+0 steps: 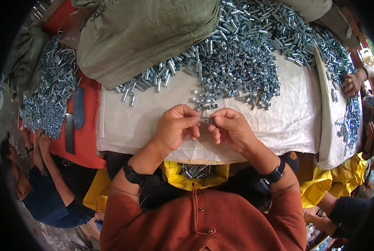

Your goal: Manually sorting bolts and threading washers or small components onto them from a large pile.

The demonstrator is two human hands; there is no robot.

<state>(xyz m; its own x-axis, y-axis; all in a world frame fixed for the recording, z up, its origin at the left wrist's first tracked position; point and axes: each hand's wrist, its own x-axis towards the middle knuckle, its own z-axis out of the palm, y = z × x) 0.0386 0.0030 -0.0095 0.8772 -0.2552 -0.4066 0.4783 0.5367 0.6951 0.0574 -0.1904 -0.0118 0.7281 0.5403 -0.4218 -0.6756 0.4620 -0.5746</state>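
Over the near part of the white cloth-covered table (149, 121), both hands meet at a small silver metal sleeve (205, 119). My left hand (178, 125) pinches its left end between thumb and forefinger. At the other end my right hand (231, 127) closes thumb and fingertips on it; whether a separate small piece sits there is hidden. Just beyond the fingers lies a heap of short silver metal rings (237, 71), a few loose ones at its near edge. Longer metal sleeves (254, 21) are piled behind and to the left of the rings.
A large grey-green sack (145, 42) bulges over the far left of the table. A yellow bag (174, 173) holding metal pieces hangs open below the near edge. Co-workers' hands (42, 142) work at a heap on the left; another hand (354, 81) is at the right.
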